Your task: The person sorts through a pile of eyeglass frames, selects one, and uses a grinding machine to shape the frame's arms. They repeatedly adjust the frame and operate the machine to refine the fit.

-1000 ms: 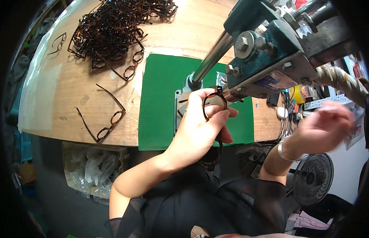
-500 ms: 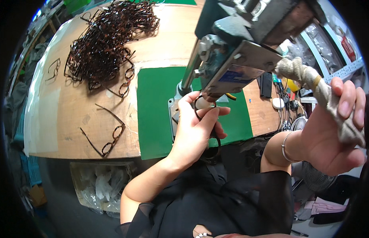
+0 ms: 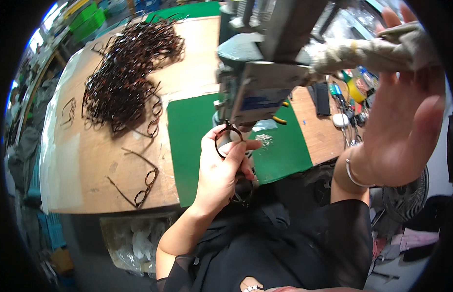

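Note:
My left hand pinches a dark eyeglass frame between thumb and fingers, just under the head of a hand press. One rim of the frame stands above the thumb, while its other part hangs below the hand. At the right, my right hand has its palm turned up and its fingers stretched behind the cloth-wrapped lever of the press. The lever lies across those fingers, and the thumb stands apart from it. Below the press is a green mat with small pale bits on it.
A heap of tortoiseshell eyeglass frames covers the far left of the wooden table. One single frame lies nearer me. Cables, a black case and yellow tape are at right. A fan stands below.
The right hand has uncurled from the lever, and its fingers now point up behind it. The lever has swung higher. My left hand has drawn the frame slightly left and down from the press head.

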`<state>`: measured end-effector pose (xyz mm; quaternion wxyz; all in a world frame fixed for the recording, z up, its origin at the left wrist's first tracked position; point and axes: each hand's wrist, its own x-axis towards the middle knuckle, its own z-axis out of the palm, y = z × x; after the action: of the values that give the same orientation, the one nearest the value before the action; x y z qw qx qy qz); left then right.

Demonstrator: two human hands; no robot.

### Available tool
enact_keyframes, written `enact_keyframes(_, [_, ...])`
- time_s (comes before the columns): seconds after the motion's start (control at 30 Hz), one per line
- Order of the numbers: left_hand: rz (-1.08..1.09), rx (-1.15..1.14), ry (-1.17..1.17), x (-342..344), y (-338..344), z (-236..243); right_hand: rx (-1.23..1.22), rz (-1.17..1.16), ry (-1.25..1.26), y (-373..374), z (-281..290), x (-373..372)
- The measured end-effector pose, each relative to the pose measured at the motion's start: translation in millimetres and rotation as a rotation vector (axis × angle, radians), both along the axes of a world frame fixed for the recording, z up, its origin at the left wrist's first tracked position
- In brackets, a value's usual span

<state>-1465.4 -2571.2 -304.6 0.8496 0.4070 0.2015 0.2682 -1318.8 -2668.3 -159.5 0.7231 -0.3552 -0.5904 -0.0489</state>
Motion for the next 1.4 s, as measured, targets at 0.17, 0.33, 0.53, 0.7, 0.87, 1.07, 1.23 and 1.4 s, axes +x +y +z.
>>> enact_keyframes(0.17, [-0.097,-0.139,-0.091,-36.8,-1.7,4.3,-0.129,-0.38,-0.022,-15.1,-80.4,2.0])
enact_keyframes(0.33, [-0.066,-0.258,-0.073,-51.4,-0.5,-0.5,-0.471,-0.138,0.332,-10.1,-128.9,12.7])
enact_keyframes(0.53, [-0.04,-0.23,-0.065,-53.6,5.9,-9.2,-0.548,-0.114,0.277,-4.2,-136.6,10.7])
enact_keyframes(0.7, [0.058,0.307,0.309,-78.7,27.1,-66.4,-0.706,-0.143,0.334,-15.7,-159.4,7.6])
enact_keyframes(0.87, [0.043,0.439,0.516,-94.2,59.1,-92.1,-0.84,-0.12,0.382,-11.7,-182.6,16.2])
enact_keyframes(1.07, [0.108,1.465,1.333,-134.5,104.0,-112.0,-0.894,-0.071,0.389,-5.5,-184.4,16.1])
enact_keyframes(1.23, [0.227,1.558,0.944,-110.7,115.9,-105.6,-0.961,-0.081,0.42,-19.4,-187.2,19.6])
enact_keyframes(1.4, [0.412,1.653,1.103,-8.4,198.0,-123.7,-1.011,-0.047,0.239,-2.9,-178.1,0.1])
